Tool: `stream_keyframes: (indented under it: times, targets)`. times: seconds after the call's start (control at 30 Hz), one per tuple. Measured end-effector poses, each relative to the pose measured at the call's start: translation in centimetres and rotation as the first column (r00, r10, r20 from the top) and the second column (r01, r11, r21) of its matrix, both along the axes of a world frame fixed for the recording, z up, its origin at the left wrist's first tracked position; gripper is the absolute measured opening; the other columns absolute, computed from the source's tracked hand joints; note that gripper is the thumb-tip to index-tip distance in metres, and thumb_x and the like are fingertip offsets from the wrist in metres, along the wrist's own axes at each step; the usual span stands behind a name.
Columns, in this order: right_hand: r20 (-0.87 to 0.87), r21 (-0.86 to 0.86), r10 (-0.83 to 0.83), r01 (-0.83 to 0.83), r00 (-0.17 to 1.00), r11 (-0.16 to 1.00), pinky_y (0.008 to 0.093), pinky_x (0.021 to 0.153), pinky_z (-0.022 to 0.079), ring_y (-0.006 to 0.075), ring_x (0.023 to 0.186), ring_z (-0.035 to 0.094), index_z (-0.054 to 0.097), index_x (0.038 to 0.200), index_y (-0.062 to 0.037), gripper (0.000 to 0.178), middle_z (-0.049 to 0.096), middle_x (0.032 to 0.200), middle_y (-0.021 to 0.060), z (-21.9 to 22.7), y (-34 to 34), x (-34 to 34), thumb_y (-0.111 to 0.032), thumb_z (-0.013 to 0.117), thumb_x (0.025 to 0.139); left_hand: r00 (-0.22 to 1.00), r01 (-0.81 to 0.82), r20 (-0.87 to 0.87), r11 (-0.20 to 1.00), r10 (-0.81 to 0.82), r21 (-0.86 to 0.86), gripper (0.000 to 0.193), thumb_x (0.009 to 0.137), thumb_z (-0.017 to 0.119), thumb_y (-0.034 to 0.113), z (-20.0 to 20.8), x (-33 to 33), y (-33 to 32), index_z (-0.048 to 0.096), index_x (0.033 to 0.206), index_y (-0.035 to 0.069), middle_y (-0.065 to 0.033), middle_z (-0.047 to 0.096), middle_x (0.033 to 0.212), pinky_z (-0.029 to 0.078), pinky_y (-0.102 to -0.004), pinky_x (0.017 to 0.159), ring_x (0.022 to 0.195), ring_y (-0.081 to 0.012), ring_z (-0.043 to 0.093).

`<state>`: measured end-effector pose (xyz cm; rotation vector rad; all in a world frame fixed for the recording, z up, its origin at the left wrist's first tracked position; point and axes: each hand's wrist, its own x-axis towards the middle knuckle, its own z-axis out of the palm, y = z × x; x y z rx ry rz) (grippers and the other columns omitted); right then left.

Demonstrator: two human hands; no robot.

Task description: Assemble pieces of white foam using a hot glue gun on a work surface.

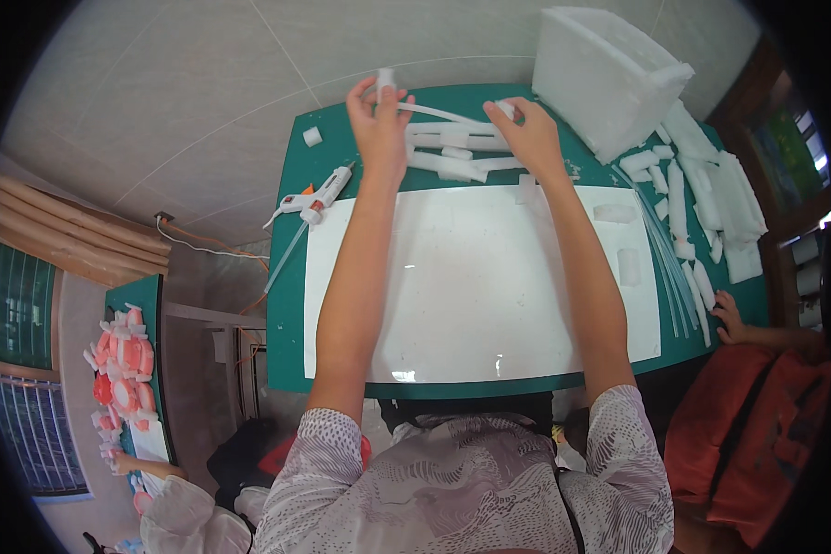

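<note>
Over the far part of the green table, my left hand (379, 129) is closed around a short white foam block (386, 83), its fingers pointing away from me. My right hand (529, 138) pinches a small white foam piece (505, 110) between thumb and fingers. A thin white foam strip (441, 114) slants from beside the left fingers toward the right hand; which hand bears it is unclear. Just below it lie several white foam strips (452, 166) in rows, with short blocks across them. A white hot glue gun (326, 196) with orange parts rests left of them.
A white board (471, 286) covers the near part of the green table (286, 351). A large white foam box (609, 83) stands far right, near loose foam pieces (702, 166) and clear glue sticks (669, 277). Another person's hand (729, 319) touches the right edge. Pink pieces (125, 360) cover a table at left.
</note>
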<state>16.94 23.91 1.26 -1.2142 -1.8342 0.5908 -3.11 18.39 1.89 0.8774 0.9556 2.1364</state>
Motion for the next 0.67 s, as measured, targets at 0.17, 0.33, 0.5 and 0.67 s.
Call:
stream_keyframes:
  times: [0.17,0.33,0.5,0.67]
  targets:
    - [-0.278,-0.224,0.032,-0.098,0.960,0.970,0.0311,0.063,0.051,0.0218,0.071,0.066,0.063,0.101,0.0012,0.044,0.068,0.084,0.0136,-0.7,0.1,0.0,-0.038,0.073,0.083,0.988,0.137,-0.067,0.989,-0.141,-0.057,0.060,0.093,0.067,0.015,-0.1,2.5,-0.6,0.029,0.139,0.007,-0.0164,0.047,0.129,0.056,-0.0407,0.091,0.116,-0.0250,0.057]
    - [-0.267,0.046,0.066,-0.056,0.962,0.997,0.0273,0.061,0.051,0.0156,0.063,0.068,0.059,0.098,0.0000,0.035,0.069,0.083,0.0117,-2.8,0.0,-1.8,-0.026,0.076,0.081,0.900,0.193,-0.299,0.906,-0.316,-0.376,0.045,0.091,0.067,0.014,-2.8,5.7,0.7,0.047,0.125,-0.007,-0.0200,0.057,0.118,0.060,-0.0310,0.079,0.101,-0.0245,0.066]
    - [-0.467,-0.215,0.102,-0.225,0.878,0.950,0.0242,0.065,0.053,0.0146,0.072,0.071,0.060,0.100,0.0000,0.031,0.069,0.092,0.0109,-1.7,-0.9,-2.6,-0.023,0.074,0.084,0.957,0.174,-0.161,0.921,-0.243,-0.350,0.034,0.096,0.056,0.008,-1.6,3.9,0.1,0.047,0.123,-0.011,-0.0226,0.063,0.110,0.060,-0.0289,0.076,0.095,-0.0257,0.068]
    - [-0.573,-0.221,0.226,-0.413,0.788,0.883,0.0257,0.073,0.055,0.0185,0.076,0.072,0.062,0.111,-0.0005,0.035,0.068,0.099,0.0127,-0.9,-0.2,-2.2,-0.022,0.074,0.086,0.960,0.279,0.063,0.925,-0.272,-0.258,0.044,0.095,0.058,0.006,-1.2,2.8,0.5,0.039,0.131,-0.009,-0.0287,0.056,0.122,0.060,-0.0347,0.079,0.105,-0.0329,0.066]
